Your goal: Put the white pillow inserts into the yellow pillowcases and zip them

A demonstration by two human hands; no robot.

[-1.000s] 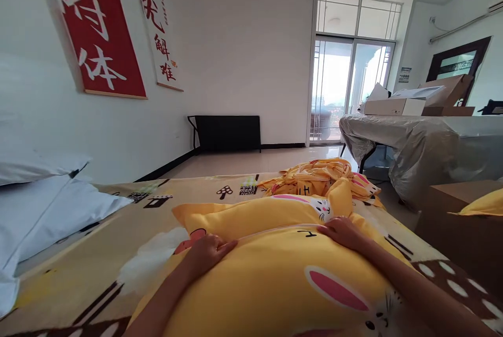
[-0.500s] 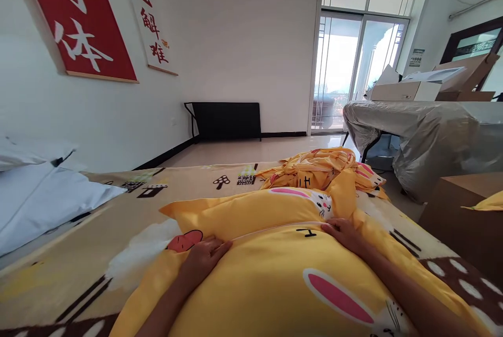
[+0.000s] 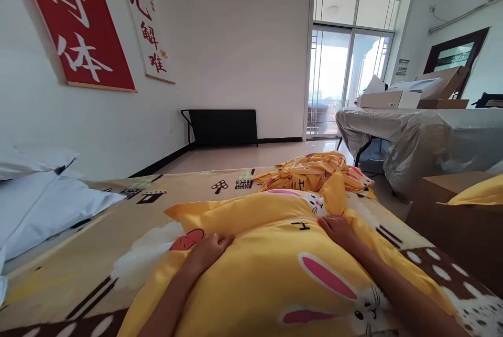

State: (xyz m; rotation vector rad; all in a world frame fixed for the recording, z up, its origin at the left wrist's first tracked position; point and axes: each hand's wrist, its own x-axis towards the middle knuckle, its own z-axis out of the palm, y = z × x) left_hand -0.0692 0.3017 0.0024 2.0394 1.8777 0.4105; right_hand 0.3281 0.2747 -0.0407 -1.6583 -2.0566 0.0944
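Note:
A plump yellow pillow [image 3: 251, 274] in a rabbit-print pillowcase [image 3: 223, 211] fills the foreground, with the case's seam running across its far side. At the left end of that seam, beside a printed red carrot, my left hand [image 3: 212, 250] is closed on the fabric. My right hand [image 3: 337, 229] pinches the cloth at the right end, beside the printed rabbit face. The fingertips of both hands are partly hidden in the folds. Just beyond lies a crumpled heap of yellow printed fabric [image 3: 310, 169].
A beige patterned blanket [image 3: 157, 221] covers the surface beneath. White pillows [image 3: 51, 206] lie at the left. On the right stand a cardboard box [image 3: 444, 221] with yellow cloth [image 3: 483, 190] on it and a plastic-covered table [image 3: 416, 143] bearing boxes. A black panel [image 3: 222, 127] leans against the far wall.
The view has shifted slightly up and to the right. More of the lower rabbit print shows on the pillow. Both hands keep their hold at the seam.

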